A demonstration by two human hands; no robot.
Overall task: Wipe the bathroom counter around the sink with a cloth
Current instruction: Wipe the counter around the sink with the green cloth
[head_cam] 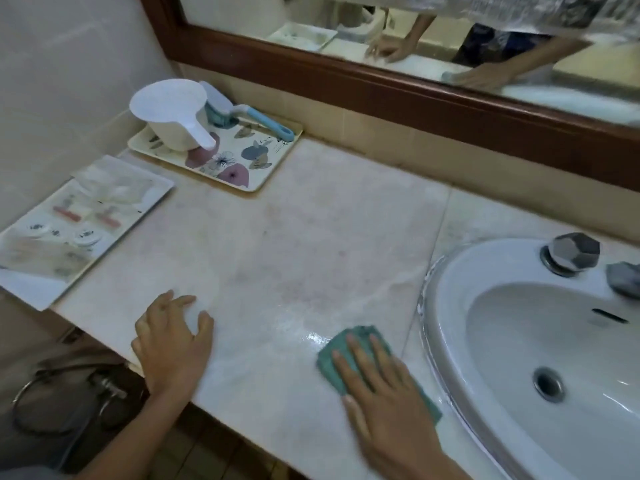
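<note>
Teal folded cloth (331, 362) lies flat on the pale marble tabletop (294, 244), near the front edge and just left of the white oval sink (446, 306). In the head view, my only one, the right hand (384, 393) lies spread on top of it, fingers straight and pressing down, not curled round it. The left hand (173, 344) rests released on the bare stone further left, grasping nothing, fingertips lightly bent. My worry is the grip: with only a flat palm on the cloth, a quick stroke could let it bunch or slide out, and a pull toward me could carry it over the front edge. A long sweep to the far left might nudge the flower-printed cream tray (277, 150) or the white rectangular tray (20, 289) that overhangs the corner. The stone shines wet just beyond the fingertips, so the bracing hand could slip too. The cloth itself looks thin, soft and small, mostly hidden under the hand, with one corner and a trailing edge showing.
</note>
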